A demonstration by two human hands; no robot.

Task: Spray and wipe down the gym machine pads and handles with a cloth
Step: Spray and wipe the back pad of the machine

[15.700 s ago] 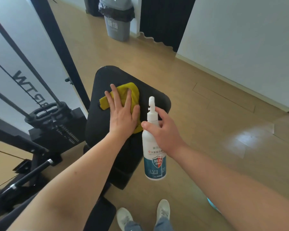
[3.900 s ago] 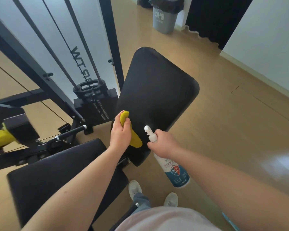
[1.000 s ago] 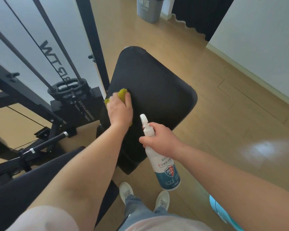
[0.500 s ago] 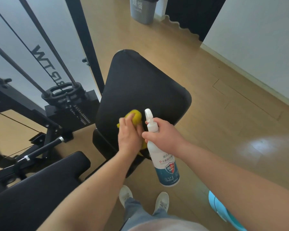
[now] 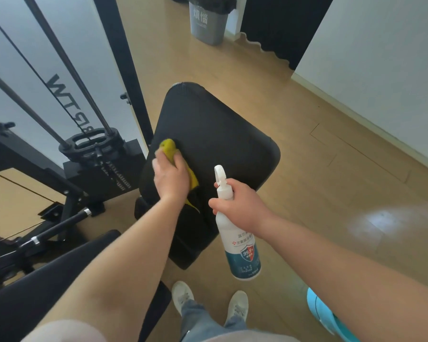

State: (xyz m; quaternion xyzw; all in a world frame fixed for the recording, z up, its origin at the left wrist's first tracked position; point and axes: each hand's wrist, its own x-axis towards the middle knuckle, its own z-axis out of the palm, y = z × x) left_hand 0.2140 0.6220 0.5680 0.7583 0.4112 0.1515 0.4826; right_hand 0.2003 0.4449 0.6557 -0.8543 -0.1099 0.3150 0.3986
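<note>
Up and leftward since half a second ago for left hand [image 5: 171, 178] and yellow cloth [image 5: 169, 147], away from the spray bottle [image 5: 242, 243]. Black backrest pad [image 5: 220, 144] tilted above wooden floor [image 5: 319, 181]; weight stack [image 5: 104, 171] just left of it, grey bin [image 5: 208, 23] well beyond its top edge. White bottle upright near the pad's lower right edge, neck gripped by right hand [image 5: 240, 208]. Left hand curled over the bunched cloth, pressing it against the pad's left edge.
</note>
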